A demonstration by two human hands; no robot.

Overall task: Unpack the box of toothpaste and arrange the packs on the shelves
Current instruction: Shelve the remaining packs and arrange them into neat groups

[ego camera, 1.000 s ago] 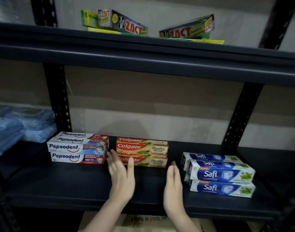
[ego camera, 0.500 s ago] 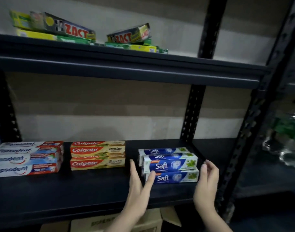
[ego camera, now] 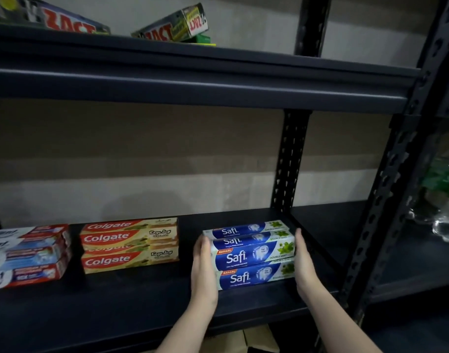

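A stack of blue Safi toothpaste packs (ego camera: 251, 256) stands on the dark middle shelf (ego camera: 141, 296), right of centre. My left hand (ego camera: 204, 268) lies flat against the stack's left end and my right hand (ego camera: 303, 261) against its right end, so both palms clamp it. To the left sits a stack of red and yellow Colgate packs (ego camera: 130, 244), and further left a stack of Pepsodent packs (ego camera: 27, 256), cut off by the frame edge. On the upper shelf (ego camera: 192, 80) lie tilted Zact packs (ego camera: 175, 28).
A black perforated upright (ego camera: 291, 159) stands just behind the Safi stack, and another upright (ego camera: 386, 194) frames the shelf's right end. A cardboard box (ego camera: 254, 340) shows under the shelf. Clear plastic bottles (ego camera: 447, 212) sit on the neighbouring rack at right.
The view has swung right, from the Colgate stack to the Safi stack. Both hands moved right and closed in from open air onto the two ends of the Safi stack.
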